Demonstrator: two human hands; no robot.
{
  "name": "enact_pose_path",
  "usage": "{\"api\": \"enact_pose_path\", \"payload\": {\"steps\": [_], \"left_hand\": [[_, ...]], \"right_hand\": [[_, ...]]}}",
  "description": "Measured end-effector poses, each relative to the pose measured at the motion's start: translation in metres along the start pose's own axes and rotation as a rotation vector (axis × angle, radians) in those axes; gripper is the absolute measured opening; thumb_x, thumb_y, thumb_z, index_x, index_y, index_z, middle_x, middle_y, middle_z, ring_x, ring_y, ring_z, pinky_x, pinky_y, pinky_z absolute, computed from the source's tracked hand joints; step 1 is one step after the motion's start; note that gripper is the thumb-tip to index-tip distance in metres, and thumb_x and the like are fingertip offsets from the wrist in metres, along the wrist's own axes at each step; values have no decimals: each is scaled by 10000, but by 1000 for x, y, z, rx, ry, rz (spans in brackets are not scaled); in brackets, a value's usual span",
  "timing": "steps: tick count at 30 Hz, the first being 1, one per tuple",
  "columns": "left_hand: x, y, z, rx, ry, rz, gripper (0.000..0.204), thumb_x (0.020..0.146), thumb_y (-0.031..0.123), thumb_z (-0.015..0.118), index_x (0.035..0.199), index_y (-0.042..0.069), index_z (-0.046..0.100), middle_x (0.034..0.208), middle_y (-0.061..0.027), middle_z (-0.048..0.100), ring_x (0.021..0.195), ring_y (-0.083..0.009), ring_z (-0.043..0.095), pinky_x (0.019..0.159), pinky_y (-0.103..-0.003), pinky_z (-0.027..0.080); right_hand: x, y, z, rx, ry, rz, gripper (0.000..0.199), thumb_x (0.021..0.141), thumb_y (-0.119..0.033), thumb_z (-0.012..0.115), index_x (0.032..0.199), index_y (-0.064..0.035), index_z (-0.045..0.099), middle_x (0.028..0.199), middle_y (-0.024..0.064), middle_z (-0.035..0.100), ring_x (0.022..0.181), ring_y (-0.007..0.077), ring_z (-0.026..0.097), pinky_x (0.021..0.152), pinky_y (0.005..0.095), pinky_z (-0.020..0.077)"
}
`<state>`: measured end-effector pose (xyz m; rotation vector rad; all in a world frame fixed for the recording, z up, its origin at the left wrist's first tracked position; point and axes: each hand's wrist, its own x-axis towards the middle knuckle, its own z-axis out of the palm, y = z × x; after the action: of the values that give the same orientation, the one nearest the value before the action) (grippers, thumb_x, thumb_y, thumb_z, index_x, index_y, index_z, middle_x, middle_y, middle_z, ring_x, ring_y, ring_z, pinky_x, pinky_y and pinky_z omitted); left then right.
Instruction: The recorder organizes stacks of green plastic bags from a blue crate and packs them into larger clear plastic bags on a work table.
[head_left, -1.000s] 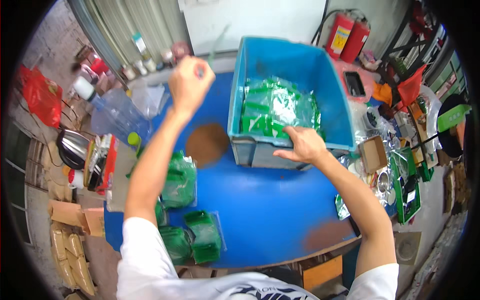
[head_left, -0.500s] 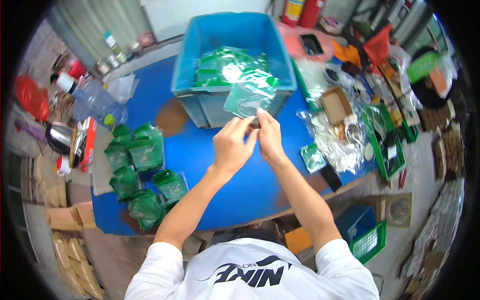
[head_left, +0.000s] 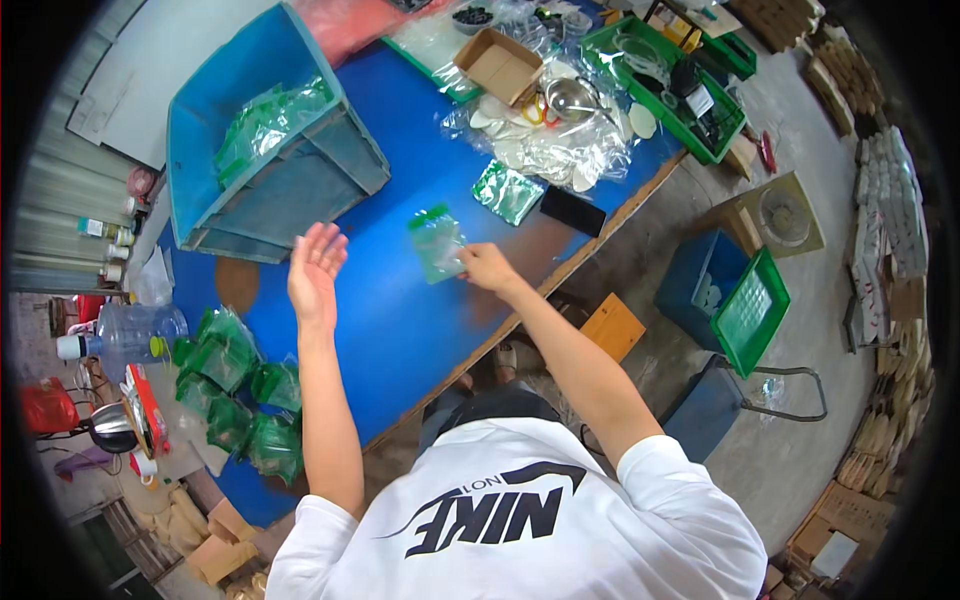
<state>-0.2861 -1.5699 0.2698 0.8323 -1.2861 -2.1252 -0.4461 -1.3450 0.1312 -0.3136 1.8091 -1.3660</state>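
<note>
Over the blue tabletop (head_left: 400, 310), my right hand (head_left: 487, 267) pinches a small clear plastic bag (head_left: 435, 245) with a green band by its edge. My left hand (head_left: 317, 275) is raised with its palm up and fingers apart, holding nothing, close to the near side of a large blue bin (head_left: 320, 180). Inside that bin lie more green-and-clear plastic bags (head_left: 268, 128). A small pile of the same kind of bags (head_left: 508, 192) rests beyond my right hand. Several bundles of green bags (head_left: 225, 350) lie to the left of my left forearm.
A black phone-like slab (head_left: 572, 211) lies near the table edge. Behind it are white pieces in clear plastic (head_left: 530, 140), a small cardboard box (head_left: 499, 66) and a green tray (head_left: 690, 110). A large water bottle (head_left: 135, 330) lies at far left. A blue crate (head_left: 700, 285) stands on the floor.
My hands have parted. The right one has carried a bag away from the bin toward the right side, while the left has opened. The view has turned to the right.
</note>
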Motion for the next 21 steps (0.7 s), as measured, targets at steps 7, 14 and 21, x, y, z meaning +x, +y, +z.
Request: {"api": "enact_pose_path", "payload": {"steps": [7,14,21], "left_hand": [[-106,-97,-37,251,-7,-479,535,1017,403,543,1355,-11,517,1267,-146,637,1090,-210,640,910,-338,512],[-178,-114,-64,233,159,-566,591,999,458,565,1363,-5,510,1284,-148,628,1118,-219,626,933,-343,495],[-218,-124,-85,114,259,-591,644,1017,499,497,1432,10,437,1323,-153,601,1120,-236,621,943,-366,489]], "right_hand": [[-9,77,-84,-356,-101,17,313,1008,-267,569,1092,7,695,1011,97,718,705,196,698,630,326,550],[4,58,-78,-293,-150,-48,345,1018,-280,556,975,42,675,731,69,687,641,124,679,563,280,512],[80,-19,-169,-888,164,-91,591,908,-546,620,1007,33,690,847,207,721,746,317,723,707,425,558]]}}
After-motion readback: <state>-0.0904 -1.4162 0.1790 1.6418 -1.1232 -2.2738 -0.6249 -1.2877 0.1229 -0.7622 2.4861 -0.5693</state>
